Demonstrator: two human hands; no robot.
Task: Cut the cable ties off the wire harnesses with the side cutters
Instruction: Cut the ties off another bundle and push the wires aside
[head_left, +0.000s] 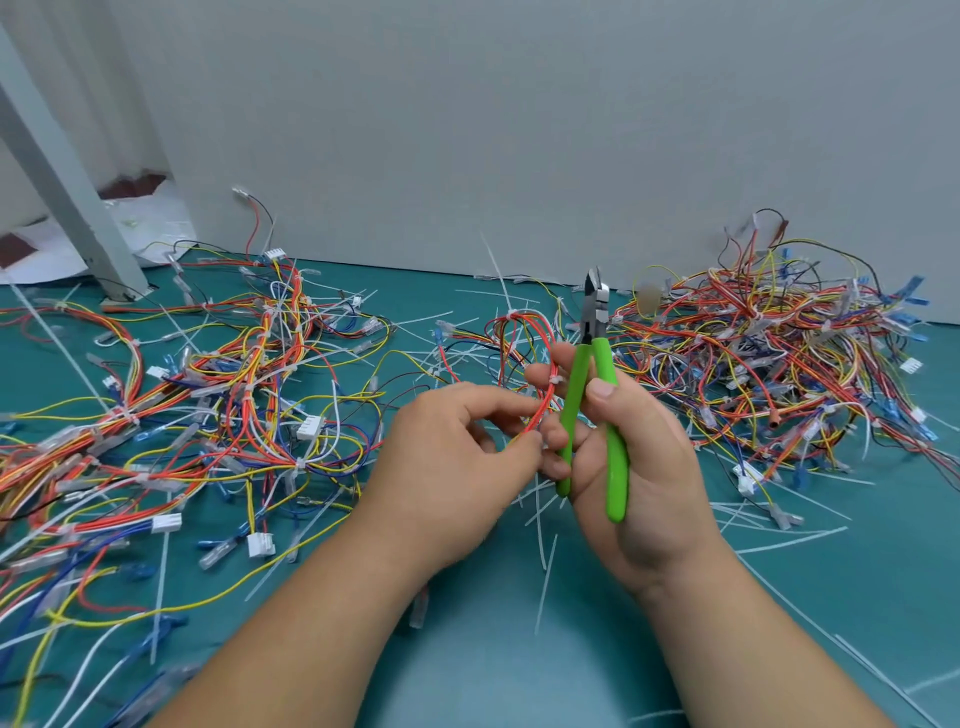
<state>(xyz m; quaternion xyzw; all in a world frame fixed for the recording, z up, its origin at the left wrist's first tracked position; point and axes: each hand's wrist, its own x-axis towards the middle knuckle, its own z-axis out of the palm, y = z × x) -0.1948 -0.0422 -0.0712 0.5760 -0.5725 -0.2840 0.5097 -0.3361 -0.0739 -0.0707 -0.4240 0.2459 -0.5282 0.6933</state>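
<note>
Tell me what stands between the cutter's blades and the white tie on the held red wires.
Nothing solid visible: the green-handled side cutters in the right hand point up, blades above the white cable tie on the red wire bundle pinched by the left hand.

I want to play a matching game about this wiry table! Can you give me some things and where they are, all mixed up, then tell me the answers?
Things:
1. side cutters
2. red wire bundle
3. big tangled wire pile
4. grey metal post

Places:
A. far left, leaning
B. in the right hand
C. pinched by the left hand
D. on the table, right side

Pairs: 1-B, 2-C, 3-D, 4-A
</note>
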